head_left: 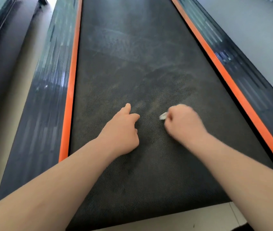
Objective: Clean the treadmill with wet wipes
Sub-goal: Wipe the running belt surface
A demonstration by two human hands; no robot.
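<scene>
- The treadmill (pixel 41 105) runs away from the camera, and its black textured belt (pixel 132 64) fills the middle of the view.
- An orange strip (pixel 71 90) edges the belt on the left and a second strip (pixel 229 80) edges it on the right. Dark ribbed side rails lie outside them.
- The right hand (pixel 182 124) is clenched in a fist low over the belt, right of its centre line, and is slightly blurred.
- A small white wipe (pixel 163 116) is balled up in that fist, with only a bit showing at the thumb side, just over the belt.
- The left hand (pixel 120 132) rests on the belt left of centre. Its forefinger and thumb are stretched out, its other fingers are tucked under, and it grasps nothing.
- The hands are near each other but apart, both bare forearms reaching in from the bottom corners.
- Pale smears and scuffs mark the belt farther up.
- Light floor (pixel 190 219) shows at the belt's near end.
</scene>
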